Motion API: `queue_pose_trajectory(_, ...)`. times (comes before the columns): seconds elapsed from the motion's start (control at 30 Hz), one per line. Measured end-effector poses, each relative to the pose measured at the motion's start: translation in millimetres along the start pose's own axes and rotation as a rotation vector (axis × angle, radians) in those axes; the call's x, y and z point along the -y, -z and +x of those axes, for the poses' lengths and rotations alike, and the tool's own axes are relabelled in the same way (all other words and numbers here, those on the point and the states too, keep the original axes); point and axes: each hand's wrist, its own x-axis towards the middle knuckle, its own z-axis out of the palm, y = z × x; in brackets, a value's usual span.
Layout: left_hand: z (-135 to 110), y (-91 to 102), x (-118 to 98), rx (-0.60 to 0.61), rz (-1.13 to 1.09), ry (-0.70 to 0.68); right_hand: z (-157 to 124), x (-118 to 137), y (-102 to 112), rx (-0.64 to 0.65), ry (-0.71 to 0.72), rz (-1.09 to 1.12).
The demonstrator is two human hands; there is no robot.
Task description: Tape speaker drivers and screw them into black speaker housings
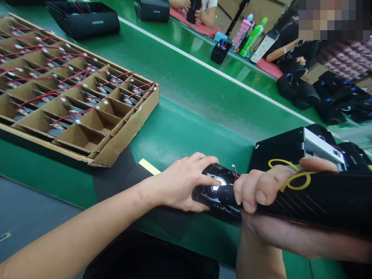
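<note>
My left hand [188,180] grips the left end of a black speaker panel [216,169], thumb and fingers around its edges. The panel has a round driver with a bright centre, and a short red wire with a white plug [235,170] stands up from it. My right hand [261,190] is wrapped around a black electric screwdriver [325,197] with grooves on its body and a yellow cord loop [299,180]. Its nose reaches over the panel; the tip's contact is hard to make out. A further stretch of skin under the tool is unclear.
A divided cardboard box [128,128] at left holds parts with red wires. Black speaker housings [84,21] stand on the green table [186,112]. A black device [279,149] with a silver strip sits at right. Across the table, co-workers' hands [300,61] and bottles [254,37] show.
</note>
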Motion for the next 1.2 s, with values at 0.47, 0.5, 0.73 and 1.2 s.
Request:
queue_pose_trajectory(0.47, -1, 0.4, 0, -0.002, 0.025, 0.002, -1, 1, 13, -0.088, 0.012, -0.004)
queue_pose_trajectory(0.5, -1, 0.3, 0, -0.004, 0.021, 0.0, -1, 1, 14, -0.089, 0.017, 0.001)
queue_pose_trajectory(0.73, 0, -1.3, 1, -0.035, -0.001, -0.012, -4, 3, 28, -0.029, 0.009, -0.092)
queue_pose_trajectory(1.2, -1, -1.2, 1, -0.029, 0.004, -0.006, -7, 0, 10, -0.094, 0.006, -0.021)
